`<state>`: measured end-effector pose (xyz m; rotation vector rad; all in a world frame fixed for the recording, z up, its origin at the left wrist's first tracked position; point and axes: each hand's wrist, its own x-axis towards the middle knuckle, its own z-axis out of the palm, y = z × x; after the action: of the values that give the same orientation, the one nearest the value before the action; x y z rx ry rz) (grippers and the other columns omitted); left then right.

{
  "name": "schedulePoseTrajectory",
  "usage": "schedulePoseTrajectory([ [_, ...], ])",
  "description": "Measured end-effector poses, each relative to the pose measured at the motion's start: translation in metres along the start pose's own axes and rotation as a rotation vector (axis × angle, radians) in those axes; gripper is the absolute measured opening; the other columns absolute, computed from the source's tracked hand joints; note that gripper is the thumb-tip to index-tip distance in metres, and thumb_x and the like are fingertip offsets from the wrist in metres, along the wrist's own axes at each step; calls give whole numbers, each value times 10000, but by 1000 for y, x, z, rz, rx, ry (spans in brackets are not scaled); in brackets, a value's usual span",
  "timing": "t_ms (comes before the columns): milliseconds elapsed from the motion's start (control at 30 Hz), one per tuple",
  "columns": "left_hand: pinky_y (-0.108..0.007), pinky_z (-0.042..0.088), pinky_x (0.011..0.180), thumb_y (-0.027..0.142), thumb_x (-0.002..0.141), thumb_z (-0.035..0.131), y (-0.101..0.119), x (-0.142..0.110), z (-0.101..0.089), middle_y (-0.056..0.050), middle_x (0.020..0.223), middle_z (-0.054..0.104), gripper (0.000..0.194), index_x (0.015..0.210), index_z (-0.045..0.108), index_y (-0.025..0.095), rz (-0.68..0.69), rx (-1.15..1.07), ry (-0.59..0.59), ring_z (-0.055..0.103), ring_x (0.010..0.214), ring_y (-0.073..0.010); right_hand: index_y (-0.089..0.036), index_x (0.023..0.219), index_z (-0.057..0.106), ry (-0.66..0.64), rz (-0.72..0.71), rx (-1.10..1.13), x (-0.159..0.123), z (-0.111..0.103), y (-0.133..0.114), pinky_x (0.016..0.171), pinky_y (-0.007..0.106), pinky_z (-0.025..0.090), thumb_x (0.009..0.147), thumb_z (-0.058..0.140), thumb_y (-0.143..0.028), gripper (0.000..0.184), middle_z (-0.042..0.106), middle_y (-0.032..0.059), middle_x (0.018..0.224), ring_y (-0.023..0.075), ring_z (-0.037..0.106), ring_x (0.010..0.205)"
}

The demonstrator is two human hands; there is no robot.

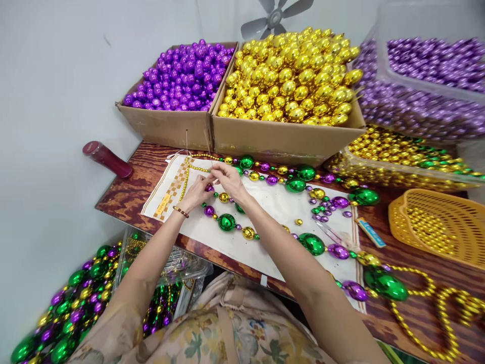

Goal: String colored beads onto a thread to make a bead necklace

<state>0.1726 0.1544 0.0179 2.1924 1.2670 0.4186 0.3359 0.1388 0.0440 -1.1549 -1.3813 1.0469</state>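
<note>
My left hand (pixel 199 193) rests low over a white cloth (pixel 265 217), fingers pinched at the end of a bead strand, with a purple bead (pixel 208 187) at its fingertips. Right against it, my right hand (pixel 229 181) also pinches; a string of small gold beads (pixel 197 167) runs up to its fingertips. The exact grip point is hidden between the fingers. Strands of green, gold and purple beads (pixel 227 222) pass below and beyond the hands. Loose purple and green beads (pixel 326 208) and a clear pair of tweezers (pixel 329 232) lie to the right.
Boxes of purple beads (pixel 178 81) and gold beads (pixel 284 81) stand at the back. Plastic bins (pixel 420 101) are stacked at right, near a yellow basket (pixel 470 237). A dark red bottle (pixel 109 161) is at left. Finished-looking strands (pixel 76 303) hang below the table.
</note>
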Motion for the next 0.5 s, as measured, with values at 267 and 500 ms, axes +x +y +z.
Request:
schedulePoseTrajectory([
  [267,-379,483,958,237,816,663,-2,2,-6,-70,1040,518,255,1065,647,183,-78,-38,27,568,1012,-239,-178,875,642,63,133,219,-3,-23,8,542,197,511,805,604,-330,172,723,24,770,136,688,687],
  [500,-387,480,963,250,808,668,-9,3,-6,-73,1089,553,320,1120,627,199,-97,-52,44,582,1009,-236,-189,867,624,71,173,236,-5,-26,14,559,200,529,791,644,-392,218,723,20,787,134,695,704],
])
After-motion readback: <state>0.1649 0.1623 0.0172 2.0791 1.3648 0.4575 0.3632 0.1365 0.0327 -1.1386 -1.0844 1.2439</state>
